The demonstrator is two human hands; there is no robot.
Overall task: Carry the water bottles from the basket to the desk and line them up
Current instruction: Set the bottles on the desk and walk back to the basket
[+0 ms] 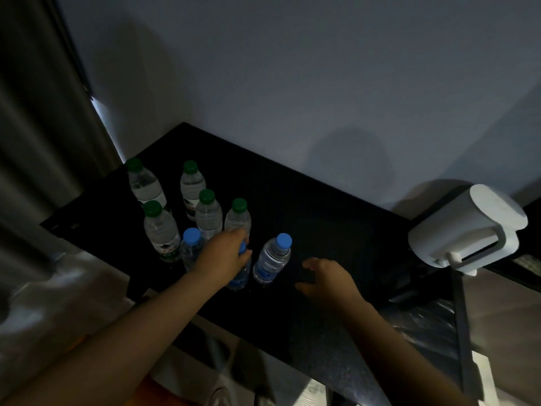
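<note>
I'm seeing the left hand (225, 253) gripping a blue-capped bottle (240, 275) by its top, near the desk's (322, 218) front edge. The right hand (328, 278) is hanging loosely spread just beside a second blue-capped bottle (272, 260). Five green-capped bottles (208, 213) are standing toward the left end. The labels are showing too dim to read.

Black glossy bench (336, 235), dimly lit. Five clear plastic green-capped bottles (208, 218) standing, bunched toward 10 o'clock end. At their 5 o'clock, row of three, also standing: left blue-capped bottle (191, 250), middle blue-capped bottle (240, 276), right blue-capped bottle (272, 259).
</note>
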